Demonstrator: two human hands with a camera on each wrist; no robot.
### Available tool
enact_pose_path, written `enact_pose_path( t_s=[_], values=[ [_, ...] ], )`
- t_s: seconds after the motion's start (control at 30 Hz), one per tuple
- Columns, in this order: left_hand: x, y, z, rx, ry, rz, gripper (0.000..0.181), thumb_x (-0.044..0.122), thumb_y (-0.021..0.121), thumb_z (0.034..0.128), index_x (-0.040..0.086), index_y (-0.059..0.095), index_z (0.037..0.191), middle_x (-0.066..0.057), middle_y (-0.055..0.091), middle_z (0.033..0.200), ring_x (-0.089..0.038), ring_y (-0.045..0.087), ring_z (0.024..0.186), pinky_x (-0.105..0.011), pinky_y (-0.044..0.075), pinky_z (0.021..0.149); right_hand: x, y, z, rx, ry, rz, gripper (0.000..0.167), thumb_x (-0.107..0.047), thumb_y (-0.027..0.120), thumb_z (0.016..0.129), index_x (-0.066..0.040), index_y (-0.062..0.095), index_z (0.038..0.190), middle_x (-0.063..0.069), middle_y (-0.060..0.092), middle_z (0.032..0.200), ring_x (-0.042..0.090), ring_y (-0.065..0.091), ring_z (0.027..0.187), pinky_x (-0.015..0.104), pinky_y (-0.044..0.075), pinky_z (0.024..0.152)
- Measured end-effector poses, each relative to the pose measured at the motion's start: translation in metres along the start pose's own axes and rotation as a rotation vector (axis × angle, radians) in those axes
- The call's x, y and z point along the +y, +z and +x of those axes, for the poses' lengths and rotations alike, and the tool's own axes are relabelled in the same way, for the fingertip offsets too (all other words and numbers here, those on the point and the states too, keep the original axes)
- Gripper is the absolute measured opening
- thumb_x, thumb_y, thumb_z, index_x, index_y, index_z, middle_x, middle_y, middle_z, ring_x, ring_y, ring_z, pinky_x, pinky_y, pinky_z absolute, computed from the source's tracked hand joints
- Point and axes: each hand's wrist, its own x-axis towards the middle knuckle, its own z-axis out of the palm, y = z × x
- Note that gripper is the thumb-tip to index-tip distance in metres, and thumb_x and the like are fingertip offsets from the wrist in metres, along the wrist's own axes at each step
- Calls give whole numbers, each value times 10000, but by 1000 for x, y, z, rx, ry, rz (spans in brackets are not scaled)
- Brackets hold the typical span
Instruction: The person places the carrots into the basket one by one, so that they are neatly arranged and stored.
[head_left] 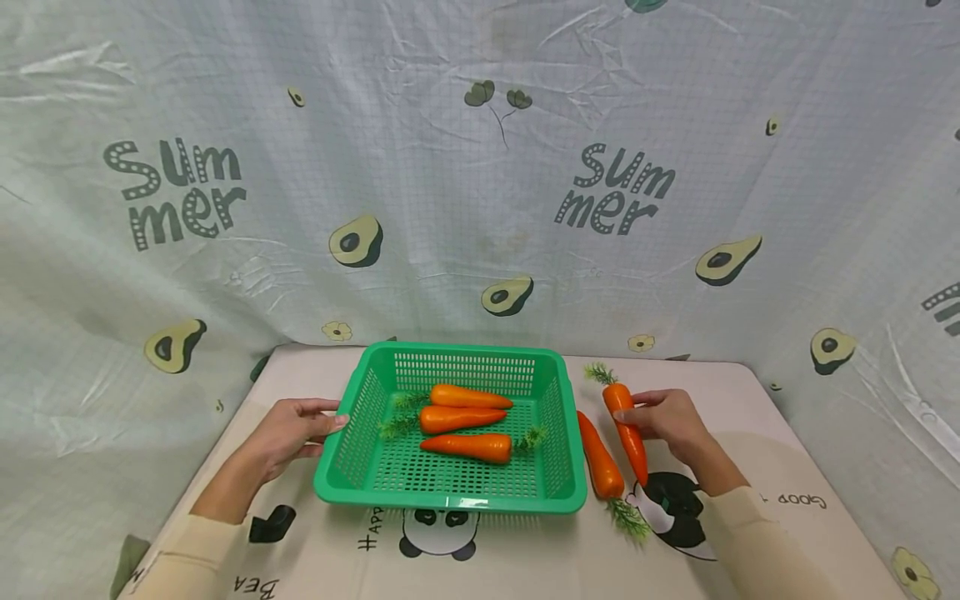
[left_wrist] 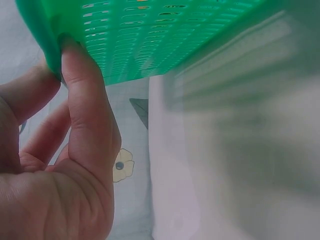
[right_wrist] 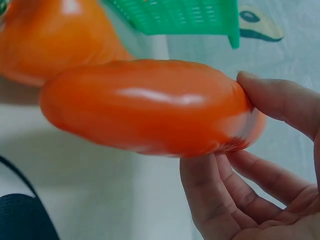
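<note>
A green perforated plastic basket [head_left: 517, 504] stands on the table with three orange carrots in it, among them the front carrot [head_left: 472, 447], all with leafy green tops. On its left side my left hand [head_left: 288, 435] pinches the rim, which the left wrist view shows between thumb and finger. To the right of the basket, my right hand [head_left: 667, 421] grips another carrot [head_left: 632, 446] between thumb and fingers, green top pointing away from me. In the right wrist view this carrot fills the middle. One more loose carrot [head_left: 602, 462] lies close against the basket's right side, its top toward me.
The pale table [head_left: 525, 558] bears printed drawings, including a panda [head_left: 440, 533]. Behind it and at both sides hangs a light curtain [head_left: 435, 208] with avocado and lettering prints.
</note>
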Motion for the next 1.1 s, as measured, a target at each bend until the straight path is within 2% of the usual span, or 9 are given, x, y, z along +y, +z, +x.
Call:
enact_pose_path(
  t_s=[0.53, 0.97, 1.1],
  values=[
    [1, 1, -1, 4, 0, 5, 598, 229, 700, 1017, -91, 503, 1482, 2, 778, 971, -112, 729, 836, -283, 613, 699, -27, -6, -1, -27, -71, 3, 637, -224, 830, 899, 132, 587, 1367, 261, 722, 1204, 164, 738, 854, 332, 648, 790],
    [1, 1, -2, 14, -18, -6, 605, 246, 707, 1013, -71, 508, 1489, 7, 775, 980, -115, 733, 846, -283, 620, 713, -51, -3, 3, -64, -115, -30, 602, -210, 836, 890, 86, 622, 1367, 241, 727, 1212, 173, 719, 887, 311, 635, 789],
    [0, 1, -2, 6, -6, -11, 598, 226, 692, 1022, -84, 493, 1494, 2, 773, 983, -109, 730, 835, -286, 618, 701, -59, -1, 4, -92, -135, -29, 624, -215, 844, 882, 73, 615, 1385, 223, 729, 1208, 170, 715, 890, 316, 634, 791]
  ],
)
